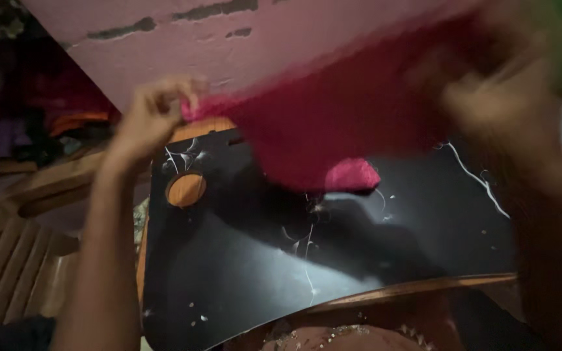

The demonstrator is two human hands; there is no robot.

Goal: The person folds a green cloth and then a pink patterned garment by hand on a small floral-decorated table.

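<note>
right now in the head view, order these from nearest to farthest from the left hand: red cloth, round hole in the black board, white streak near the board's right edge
1. Red cloth: pinched in the left hand, stretching right.
2. Round hole: just below the hand, at the black board's left corner.
3. White streak: far right of the board, under the blurred right hand.

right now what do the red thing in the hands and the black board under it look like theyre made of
Red cloth: seems a soft knit or woven fabric, matte; it sags between the left hand and the right hand, though blur hides the weave. Black board: looks like a rigid sheet, maybe laminate or painted wood, smooth with a dull sheen; it catches light, holds stray white threads, and has a round cut-out.
</note>
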